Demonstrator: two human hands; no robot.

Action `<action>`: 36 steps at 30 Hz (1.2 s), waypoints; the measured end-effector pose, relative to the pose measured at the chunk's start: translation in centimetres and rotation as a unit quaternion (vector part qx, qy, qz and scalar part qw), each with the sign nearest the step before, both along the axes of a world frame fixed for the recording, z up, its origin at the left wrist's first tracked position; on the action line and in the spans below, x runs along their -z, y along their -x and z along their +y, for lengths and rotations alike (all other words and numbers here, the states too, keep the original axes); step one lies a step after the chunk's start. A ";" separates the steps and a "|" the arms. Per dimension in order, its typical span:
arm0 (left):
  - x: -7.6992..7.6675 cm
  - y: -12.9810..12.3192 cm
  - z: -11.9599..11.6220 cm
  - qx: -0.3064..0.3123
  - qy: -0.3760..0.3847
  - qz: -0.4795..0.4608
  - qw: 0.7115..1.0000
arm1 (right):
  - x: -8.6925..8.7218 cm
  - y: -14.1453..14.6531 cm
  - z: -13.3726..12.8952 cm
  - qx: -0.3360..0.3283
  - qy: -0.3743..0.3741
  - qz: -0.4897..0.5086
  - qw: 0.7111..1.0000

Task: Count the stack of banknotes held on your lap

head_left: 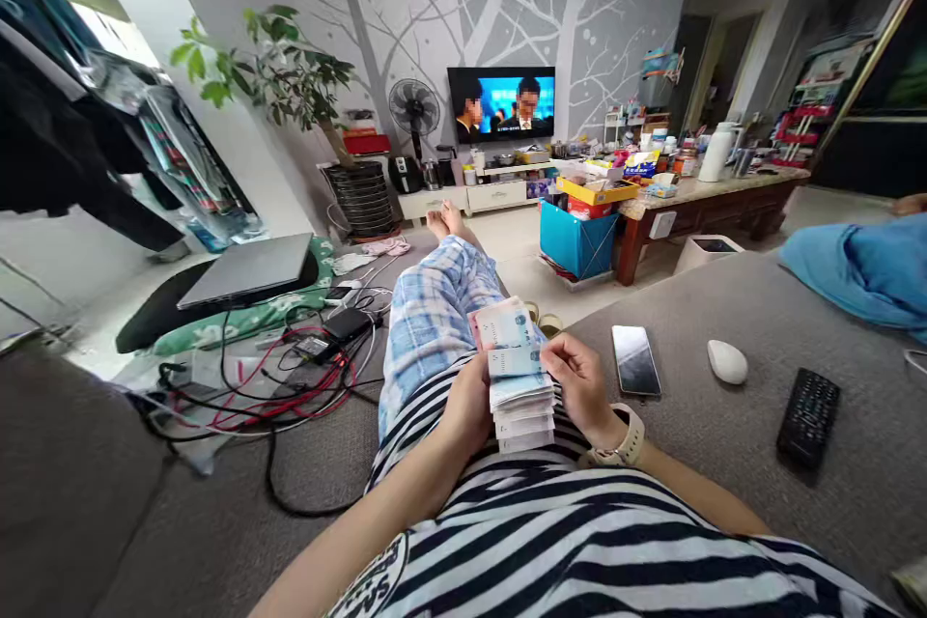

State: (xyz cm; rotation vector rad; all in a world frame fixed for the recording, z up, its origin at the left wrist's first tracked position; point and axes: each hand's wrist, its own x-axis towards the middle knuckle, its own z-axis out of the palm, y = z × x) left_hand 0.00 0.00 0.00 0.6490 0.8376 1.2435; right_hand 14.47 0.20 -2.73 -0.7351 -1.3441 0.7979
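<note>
Above my striped shirt, a fanned stack of banknotes (519, 398) lies between my hands, with bluish notes on top and paler ones spread below. My left hand (469, 401) is closed on the stack's left side, its thumb at the edge. At the right edge of a bluish note, my right hand (579, 384) pinches with thumb and forefinger; a watch is on that wrist. More notes, bluish and pinkish, stick out beyond the stack toward my legs. The fingers beneath the notes are hidden.
On the grey sofa (695, 425) to the right lie a phone (635, 360), a white mouse (727, 362) and a black remote (809, 417). Tangled cables (267, 386) and a laptop (250, 268) are at the left. A cluttered table (724, 191) stands beyond the sofa.
</note>
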 end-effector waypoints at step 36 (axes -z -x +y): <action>0.0 -0.4 0.2 -0.014 0.020 -0.044 0.999 | -0.1 0.0 0.1 0.038 0.038 -0.037 0.998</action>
